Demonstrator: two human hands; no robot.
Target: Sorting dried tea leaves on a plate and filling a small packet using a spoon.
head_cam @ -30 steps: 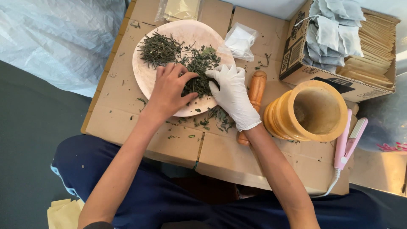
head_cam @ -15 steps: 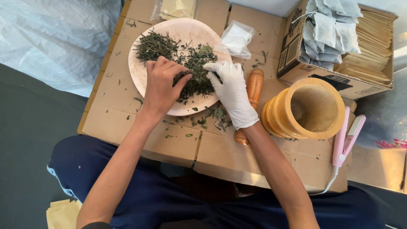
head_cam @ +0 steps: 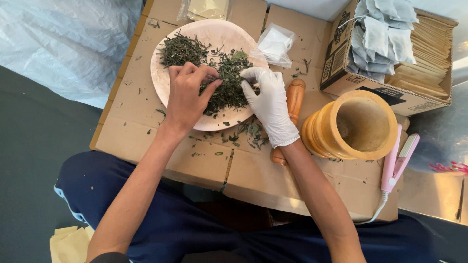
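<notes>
Leaves: dried green leaves (head_cam: 222,85) lie in a heap on the pale round plate (head_cam: 214,34), upper middle of the frame, with a second clump toward the plate's upper left.
Heap's long way: it runs from the upper left of the plate down toward the lower right — slanted across the frame.
Left hand: the bare left hand (head_cam: 187,97) sits on the left edge of the heap, fingers bent and pinching into the leaves; I cannot tell if it has a bunch in its grip.
Right hand: the right hand (head_cam: 268,104) in a white glove is on the right edge of the heap, fingertips curled down and pinching some leaves.
Which is nearer: both hands touch the heap — the leaves lie between them, a bit above both palms in the frame.
Spilled bits: loose leaf crumbs lie on the cardboard (head_cam: 146,141) just below the plate.
Pestle: an orange wooden pestle (head_cam: 295,97) lies partly under the right wrist.
Mortar: a yellow wooden mortar (head_cam: 358,126) stands to the right, looking nearly empty.
Further out: a box of paper packets (head_cam: 390,53) at upper right, a pink corded tool (head_cam: 397,163) at right.
</notes>
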